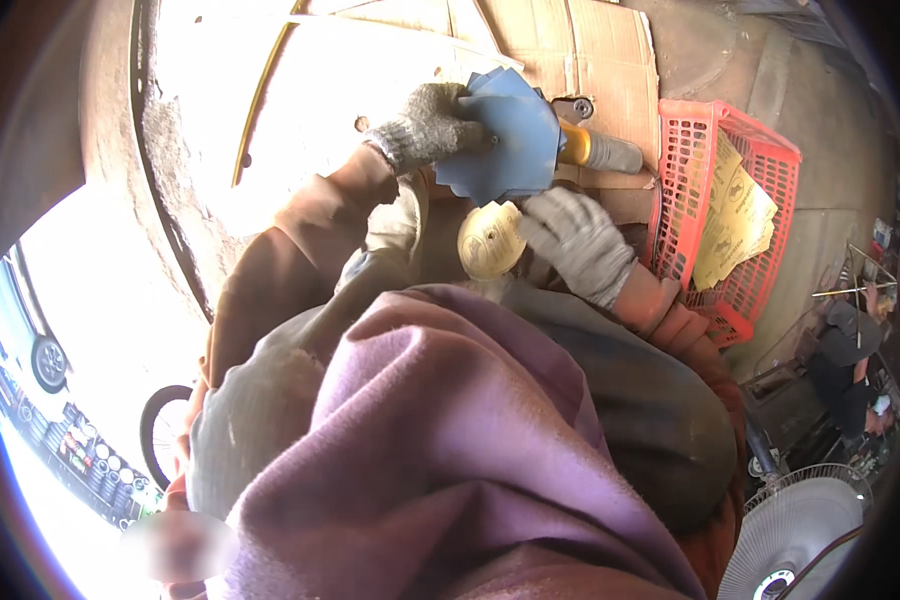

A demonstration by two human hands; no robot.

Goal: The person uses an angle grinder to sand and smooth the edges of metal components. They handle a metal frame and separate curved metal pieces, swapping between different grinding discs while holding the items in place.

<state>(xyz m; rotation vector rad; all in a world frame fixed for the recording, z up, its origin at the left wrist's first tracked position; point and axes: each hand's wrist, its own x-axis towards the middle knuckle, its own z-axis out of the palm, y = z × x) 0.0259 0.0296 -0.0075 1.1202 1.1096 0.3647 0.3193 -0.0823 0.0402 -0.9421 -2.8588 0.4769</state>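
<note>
My left hand (430,125), in a grey knitted glove, is closed on the left edge of a blue, many-cornered stack of sheets (520,135) with a small spot at its middle. Behind that stack sticks out a yellow and grey cylindrical tool body (600,150), its other end hidden. My right hand (580,240), gloved too, has its fingers stretched out and slightly apart. Beside its fingertips is a pale yellow printed disc (490,240) with a ragged edge, between my legs. Whether the fingers touch the disc I cannot tell.
A red plastic basket (735,130) with yellow printed sheets (735,220) stands at my right. Flattened cardboard (610,50) lies ahead, with a thin yellow strip (260,95) on the left. A fan (795,535) and another person (845,350) are at the lower right.
</note>
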